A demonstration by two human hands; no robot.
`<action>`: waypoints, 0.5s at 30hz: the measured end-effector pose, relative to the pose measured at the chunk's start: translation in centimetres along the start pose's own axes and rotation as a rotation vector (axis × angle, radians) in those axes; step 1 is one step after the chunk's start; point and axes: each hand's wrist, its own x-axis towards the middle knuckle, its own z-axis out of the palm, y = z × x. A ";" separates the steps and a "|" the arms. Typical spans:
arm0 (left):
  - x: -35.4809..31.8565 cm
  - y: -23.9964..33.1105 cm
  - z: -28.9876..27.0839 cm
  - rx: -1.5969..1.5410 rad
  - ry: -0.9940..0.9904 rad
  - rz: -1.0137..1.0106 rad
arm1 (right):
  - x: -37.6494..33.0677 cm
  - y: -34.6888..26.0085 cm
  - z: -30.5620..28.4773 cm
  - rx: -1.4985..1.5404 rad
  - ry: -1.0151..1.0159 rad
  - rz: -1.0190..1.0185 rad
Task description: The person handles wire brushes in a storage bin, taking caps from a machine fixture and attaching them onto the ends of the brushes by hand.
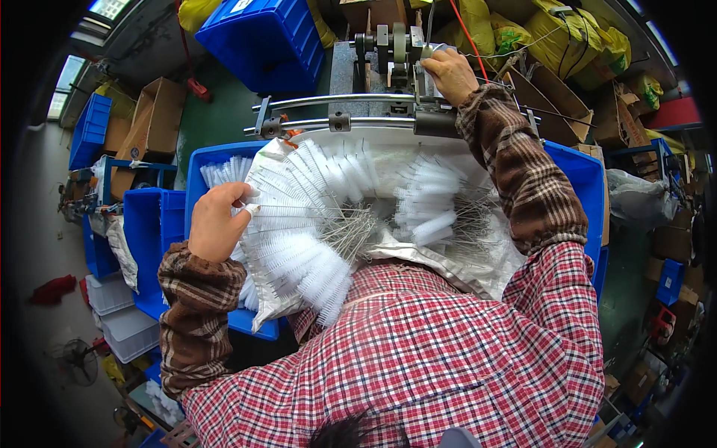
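Note:
My left hand [218,222] is at the left edge of a fanned pile of white bristle brushes [310,269] with twisted wire stems. Thumb and forefinger pinch the bristle end of one brush [280,207]; a white wrap shows at the thumb. Beyond the pile, my right hand [450,75] is at the right side of a bench machine [399,56] with rollers or wheels. Its fingers are bent together over a small part there, and whatever they grip is hidden. A second heap of brushes [427,198] lies to the right, on the same white sheet [388,142] across my lap.
Two steel rods [336,122] run crosswise in front of the machine. A blue bin [594,179] sits under the sheet; another large blue bin [261,45] stands at the far left. Cardboard boxes [549,101] and yellow sacks [567,41] crowd the far right. A red cord [467,33] hangs beside the machine.

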 end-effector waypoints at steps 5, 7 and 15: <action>0.3 0.9 -0.4 0.068 0.007 0.020 | -0.3 0.8 -0.1 0.068 0.012 -0.034; 0.3 0.8 -0.5 0.050 -0.033 -0.027 | -1.0 0.9 -0.9 0.089 -0.001 -0.031; 0.8 0.1 -0.9 -0.114 -0.047 -0.045 | -5.6 0.4 -4.2 -0.297 -0.031 0.272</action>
